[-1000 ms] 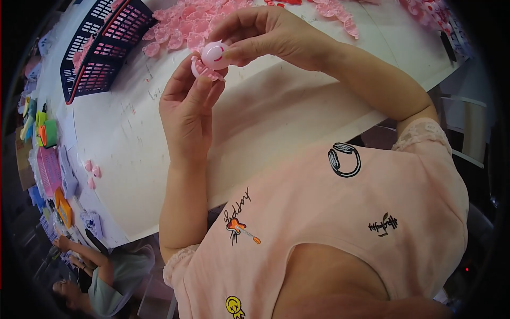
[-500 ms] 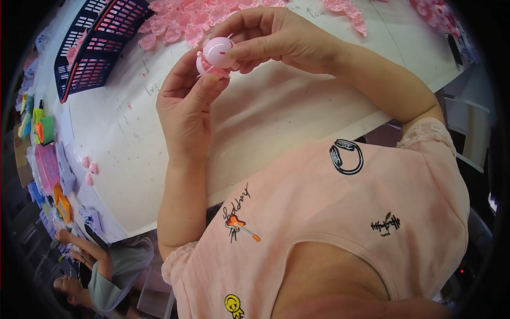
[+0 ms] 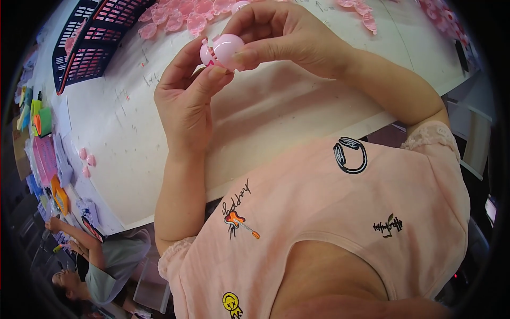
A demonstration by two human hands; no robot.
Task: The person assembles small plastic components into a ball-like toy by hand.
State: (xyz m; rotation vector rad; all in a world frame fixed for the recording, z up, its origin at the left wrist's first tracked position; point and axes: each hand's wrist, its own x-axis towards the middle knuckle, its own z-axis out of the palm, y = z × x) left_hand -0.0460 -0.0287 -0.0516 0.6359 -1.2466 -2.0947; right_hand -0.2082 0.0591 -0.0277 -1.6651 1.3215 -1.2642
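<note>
Both my hands hold a glossy pink round plastic case [image 3: 228,49] above the table. It is in two rounded halves, side by side, with a narrow reddish gap showing between them. My left hand [image 3: 183,101] pinches the smaller-looking left part between thumb and fingers. Around the right part, the thumb and curled fingers of my right hand [image 3: 300,45] are closed. The fingers hide the back of the case, so whether the halves are joined cannot be seen. Behind my hands lies a pile of translucent pink plastic pieces [image 3: 178,15].
A navy plastic basket [image 3: 95,58] with pink pieces inside stands at the far left. Several small pink pieces [image 3: 86,162] lie on the paper-covered table [image 3: 127,133]. Another person [image 3: 101,266] works at the lower left, beside coloured packets [image 3: 45,154].
The two halves of the case have come more in line, with the gap now facing upward. My right hand has turned its half slightly. The view has shifted a little.
</note>
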